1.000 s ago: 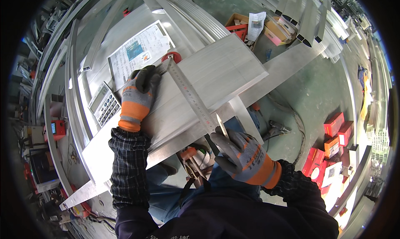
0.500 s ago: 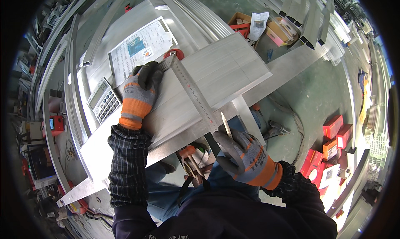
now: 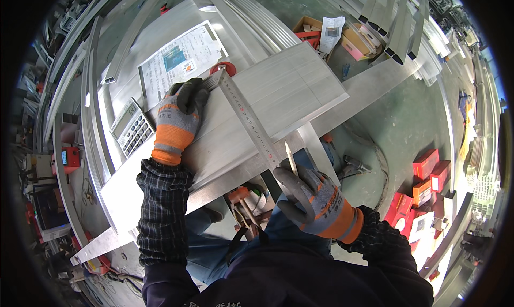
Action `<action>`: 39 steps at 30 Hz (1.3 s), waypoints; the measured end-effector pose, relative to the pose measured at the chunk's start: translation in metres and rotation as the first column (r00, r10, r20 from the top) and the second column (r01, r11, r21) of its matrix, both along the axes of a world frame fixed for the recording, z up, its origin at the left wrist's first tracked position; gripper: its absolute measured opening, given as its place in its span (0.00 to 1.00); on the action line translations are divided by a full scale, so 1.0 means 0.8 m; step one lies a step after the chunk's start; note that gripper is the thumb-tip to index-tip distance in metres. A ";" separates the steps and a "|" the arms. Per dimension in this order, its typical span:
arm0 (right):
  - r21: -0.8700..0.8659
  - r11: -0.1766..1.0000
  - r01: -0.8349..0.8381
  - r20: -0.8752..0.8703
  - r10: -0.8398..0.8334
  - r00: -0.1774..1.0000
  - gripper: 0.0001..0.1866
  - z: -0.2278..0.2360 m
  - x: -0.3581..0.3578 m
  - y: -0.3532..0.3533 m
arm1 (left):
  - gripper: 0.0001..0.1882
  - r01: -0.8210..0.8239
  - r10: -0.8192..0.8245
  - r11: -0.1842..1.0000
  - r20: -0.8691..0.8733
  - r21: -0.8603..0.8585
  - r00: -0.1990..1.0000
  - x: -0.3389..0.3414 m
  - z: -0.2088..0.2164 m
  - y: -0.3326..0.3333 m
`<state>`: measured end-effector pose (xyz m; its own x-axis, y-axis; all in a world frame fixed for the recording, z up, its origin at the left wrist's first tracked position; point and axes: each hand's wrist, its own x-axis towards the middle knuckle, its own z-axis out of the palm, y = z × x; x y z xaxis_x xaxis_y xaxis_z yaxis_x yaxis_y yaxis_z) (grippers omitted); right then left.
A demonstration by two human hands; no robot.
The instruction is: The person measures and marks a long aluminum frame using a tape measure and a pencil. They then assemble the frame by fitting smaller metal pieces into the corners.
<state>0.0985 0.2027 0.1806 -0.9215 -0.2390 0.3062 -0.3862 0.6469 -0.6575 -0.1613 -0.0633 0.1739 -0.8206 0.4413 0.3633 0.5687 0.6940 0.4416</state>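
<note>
A long silver metal panel lies slantwise across the bench before me. Across its width runs a steel square with a graduated blade. My left hand, in a grey and orange work glove, is closed at the panel's far edge, its fingers curled against the square's thick end. At the near edge, my gloved right hand grips a pencil that points upward. Its thumb and forefinger are beside the blade's near end; whether they touch it I cannot tell. A red round object sits just beyond the square's far end.
A calculator and a handwritten sheet lie left of and beyond the panel. Metal profiles stretch behind it. Open cardboard boxes stand at the far right. Red boxes are on the right, near a floor cable.
The view has shifted very slightly. Both hands, the square and the pencil keep their places on the panel.
</note>
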 end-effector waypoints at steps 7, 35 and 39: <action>0.029 0.999 -0.021 -0.060 0.022 0.998 0.41 0.001 -0.004 0.001 | 0.16 0.010 -0.010 1.000 -0.004 0.004 1.000 -0.002 -0.002 -0.002; -0.097 0.989 0.115 0.040 -0.112 0.993 0.20 0.033 -0.204 0.010 | 0.15 -0.035 0.035 0.999 0.019 -0.006 0.999 -0.001 -0.007 -0.001; -0.035 0.996 0.088 0.078 -0.085 0.993 0.22 0.015 -0.222 0.009 | 0.15 -0.033 0.033 0.999 0.000 -0.038 0.999 0.000 -0.007 -0.002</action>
<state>-0.0793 0.2102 0.1926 -0.9591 -0.1467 0.2419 -0.2779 0.6497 -0.7076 -0.1614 -0.0647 0.1683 -0.8352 0.4275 0.3461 0.5449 0.7284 0.4153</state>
